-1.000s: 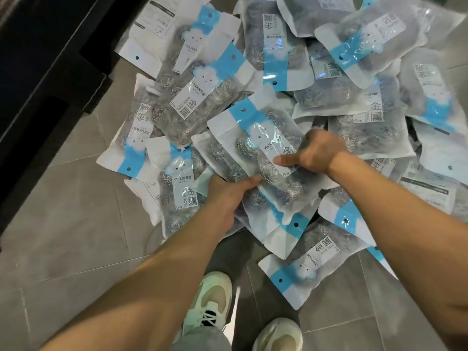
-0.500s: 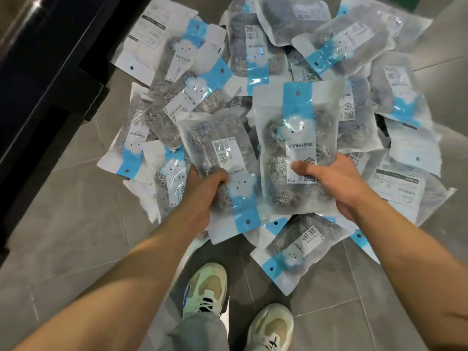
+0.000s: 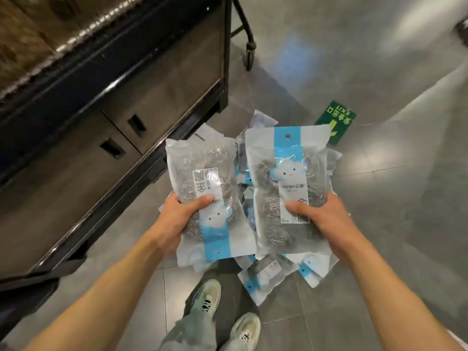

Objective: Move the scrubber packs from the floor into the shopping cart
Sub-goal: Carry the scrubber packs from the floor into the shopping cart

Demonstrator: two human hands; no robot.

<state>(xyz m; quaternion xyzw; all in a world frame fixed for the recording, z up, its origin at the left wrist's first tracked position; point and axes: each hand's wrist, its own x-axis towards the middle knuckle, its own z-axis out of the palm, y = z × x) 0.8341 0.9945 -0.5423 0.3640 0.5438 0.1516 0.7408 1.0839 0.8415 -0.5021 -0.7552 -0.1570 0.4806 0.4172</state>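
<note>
Both arms extended; left hand (image 3: 177,219) and right hand (image 3: 326,219) grip, thumbs on top.

Your left hand (image 3: 174,219) grips one clear scrubber pack (image 3: 202,188) upside down; your right hand (image 3: 326,219) grips another pack (image 3: 288,178) upright, blue band centred. The remaining packs (image 3: 268,274) lie heaped on the floor beneath.

Grey tiled floor (image 3: 379,287). Pile of scrubber packs (image 3: 268,274) lies on it at centre, partly hidden. Green exit sign sticker (image 3: 338,121) flat on tiles, far right of pile. Black cabinet base (image 3: 106,193) stands at left. Shoes (image 3: 210,297) near, centre.
</note>
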